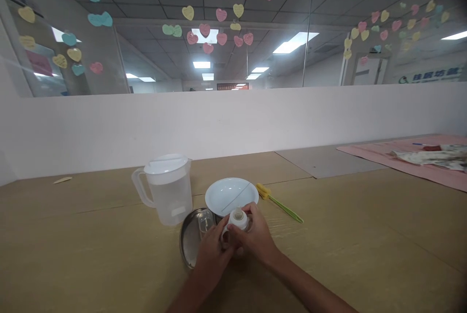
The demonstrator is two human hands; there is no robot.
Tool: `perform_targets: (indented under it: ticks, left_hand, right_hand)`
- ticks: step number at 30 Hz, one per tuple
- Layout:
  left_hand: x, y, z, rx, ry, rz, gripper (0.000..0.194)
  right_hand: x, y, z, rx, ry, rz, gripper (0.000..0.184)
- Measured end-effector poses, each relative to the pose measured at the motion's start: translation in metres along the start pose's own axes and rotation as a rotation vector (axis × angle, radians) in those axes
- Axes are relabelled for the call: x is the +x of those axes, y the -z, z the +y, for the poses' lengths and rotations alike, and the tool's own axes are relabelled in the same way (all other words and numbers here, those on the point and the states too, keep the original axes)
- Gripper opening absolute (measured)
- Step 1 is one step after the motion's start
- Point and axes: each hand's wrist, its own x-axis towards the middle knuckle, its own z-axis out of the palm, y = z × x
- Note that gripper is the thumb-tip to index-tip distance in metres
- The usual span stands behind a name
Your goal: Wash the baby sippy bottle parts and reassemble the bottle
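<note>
A baby bottle [238, 219] with a white ring and a pale teat stands upright between my hands. My left hand [214, 247] is wrapped round the bottle's body from the left. The fingers of my right hand [257, 235] close on the white ring from the right. Most of the bottle's body is hidden behind my fingers. Close to my left hand lies a metal tray [187, 245], with a clear plastic cap [205, 220] in it. Just beyond the bottle sits a white bowl [219, 191] with a thin rod [239, 196] across it.
A lidded plastic pitcher [170, 191] stands at the back left. Right of the bowl lies a green-handled brush [282, 206] with a yellow head. A grey mat [321, 159] and a pink cloth [379, 157] lie farther right, before a white wall [219, 123].
</note>
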Motion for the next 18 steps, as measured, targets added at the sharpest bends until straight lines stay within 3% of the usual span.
perform_targets:
  ticks: [3, 8, 14, 18]
  left_hand:
    - [-0.001, -0.001, 0.0, -0.003, 0.0, 0.004, 0.05]
    - [0.001, 0.004, -0.002, -0.032, 0.03, -0.053, 0.057]
    - [0.0, 0.004, -0.003, -0.019, -0.019, -0.045, 0.052]
    - [-0.001, 0.011, -0.007, 0.125, -0.179, -0.009, 0.05]
  right_hand:
    - [-0.001, 0.003, 0.001, -0.033, 0.042, -0.054, 0.033]
    - [0.004, 0.013, 0.002, 0.165, 0.178, -0.24, 0.028]
    - [0.003, 0.007, 0.007, 0.099, 0.15, -0.065, 0.025]
    - [0.002, 0.007, 0.007, 0.097, 0.161, -0.083, 0.028]
